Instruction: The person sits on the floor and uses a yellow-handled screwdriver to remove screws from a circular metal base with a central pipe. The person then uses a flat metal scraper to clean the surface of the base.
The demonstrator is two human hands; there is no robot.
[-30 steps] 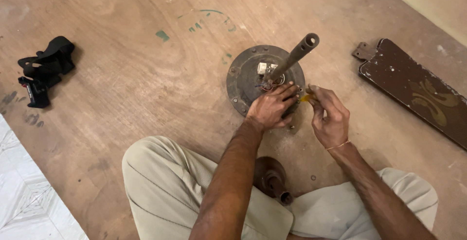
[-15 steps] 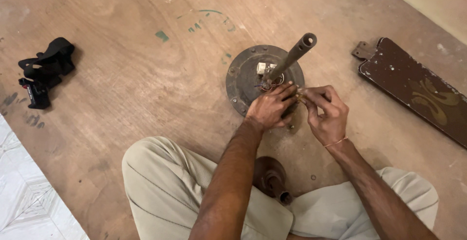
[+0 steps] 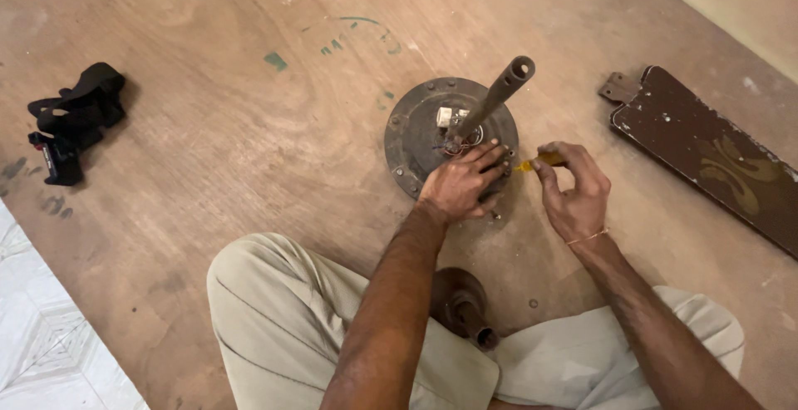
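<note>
A round dark metal fan motor housing [image 3: 411, 132] lies on the wooden floor with a grey rod [image 3: 497, 93] sticking up from its middle. Wires and a small white part [image 3: 449, 117] sit at the rod's base. My left hand [image 3: 461, 182] rests flat on the housing's near edge, fingers spread over it. My right hand [image 3: 573, 187] is just right of the housing and pinches a small yellow-handled screwdriver [image 3: 532, 162], its tip pointing at the housing's rim.
A dark brown fan blade [image 3: 715, 157] lies at the right. A black strap-like object [image 3: 73, 119] lies at the far left. A dark brown cup-shaped cover [image 3: 461, 306] sits between my knees. White tiles border the lower left corner.
My right hand has drawn back slightly to the right from the housing, and the yellow screwdriver shows again. My left hand stays on the housing.
</note>
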